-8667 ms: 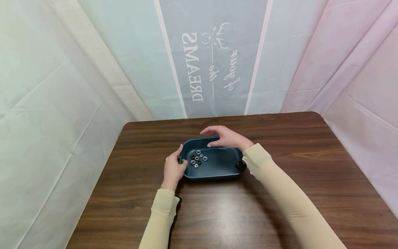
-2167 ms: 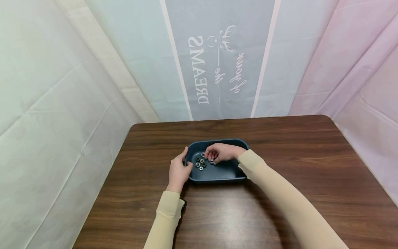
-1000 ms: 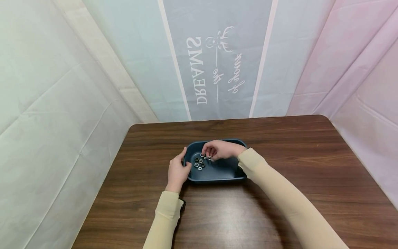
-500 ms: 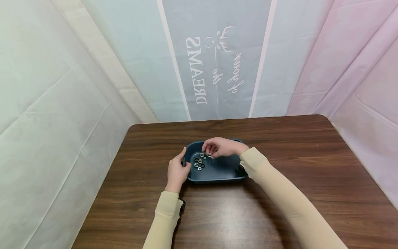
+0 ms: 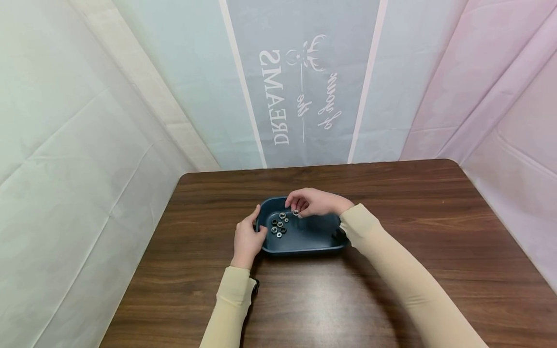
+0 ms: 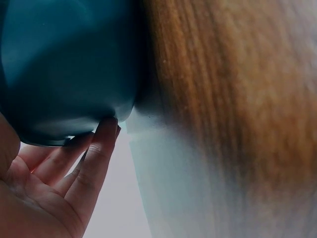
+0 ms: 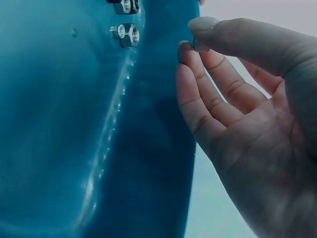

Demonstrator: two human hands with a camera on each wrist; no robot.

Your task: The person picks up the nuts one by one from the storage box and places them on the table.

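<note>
A dark blue tray (image 5: 304,239) with raised walls sits on the table. My left hand (image 5: 248,239) holds its left end, thumb over the rim and fingers along the outside wall; the left wrist view shows fingertips (image 6: 106,124) against that wall. Above the tray's far side, my right hand (image 5: 315,202) pinches a small silver nut (image 5: 296,212) between thumb and fingers. In the right wrist view the pinched nut (image 7: 201,46) is mostly covered by the thumb. Several loose nuts (image 5: 280,224), some silver and some dark, lie in the tray's left part.
The brown wood-grain table (image 5: 209,203) extends around the tray on all sides. Behind it hangs a pale cloth (image 5: 300,96) with mirrored lettering, and light cloth walls (image 5: 87,145) stand at the sides. A dark band (image 5: 255,286) shows at the left wrist.
My right hand, first empty over the far rim, went down among the nuts, took one, and has risen with it toward the tray's far side. The left hand keeps its hold.
</note>
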